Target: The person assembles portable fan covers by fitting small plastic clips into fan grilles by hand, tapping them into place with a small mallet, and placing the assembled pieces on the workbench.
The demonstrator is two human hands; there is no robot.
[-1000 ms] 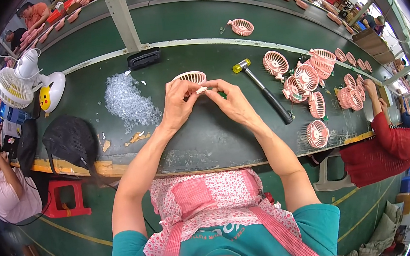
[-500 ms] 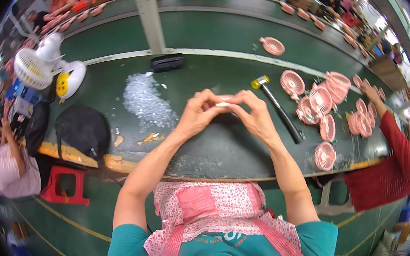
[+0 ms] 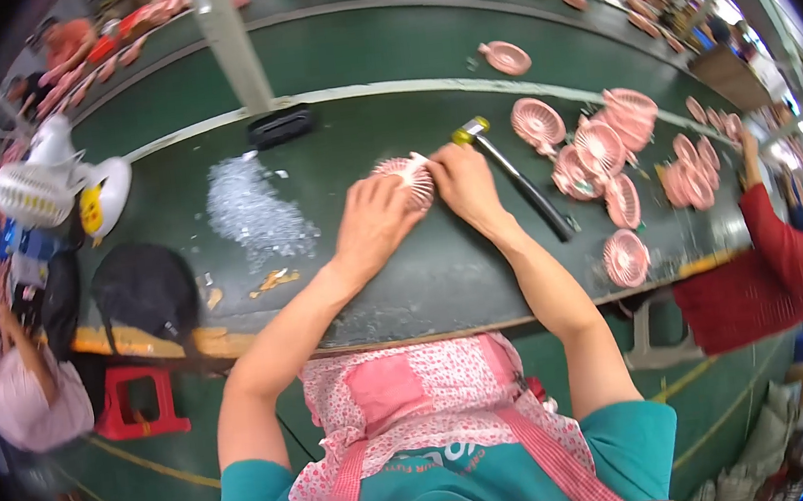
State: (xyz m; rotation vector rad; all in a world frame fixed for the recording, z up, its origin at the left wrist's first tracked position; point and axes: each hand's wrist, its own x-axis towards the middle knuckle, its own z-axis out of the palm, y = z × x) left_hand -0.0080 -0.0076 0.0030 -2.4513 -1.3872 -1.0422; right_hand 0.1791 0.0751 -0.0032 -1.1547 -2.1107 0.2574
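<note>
Over the middle of the dark green table, my left hand is closed around a round pink ribbed shell, its ribbed face partly showing past the fingers. My right hand is closed at the shell's upper right edge, its fingertips pinching a small projecting tab. Just beyond the right hand lies a hammer with a yellow-ended head and a black handle. Several similar pink shells are heaped right of the hammer. On the left is a pile of small clear pieces.
A black tray sits near the back strip. A white fan and a black bag are on the left. One pink shell lies beyond the strip. At right, a person in a red sleeve reaches toward more shells.
Both hands turned the shell over and lowered it toward the table, so its ribbed face now shows. The left hand moved over it; the right closed at its edge. The view has shifted.
</note>
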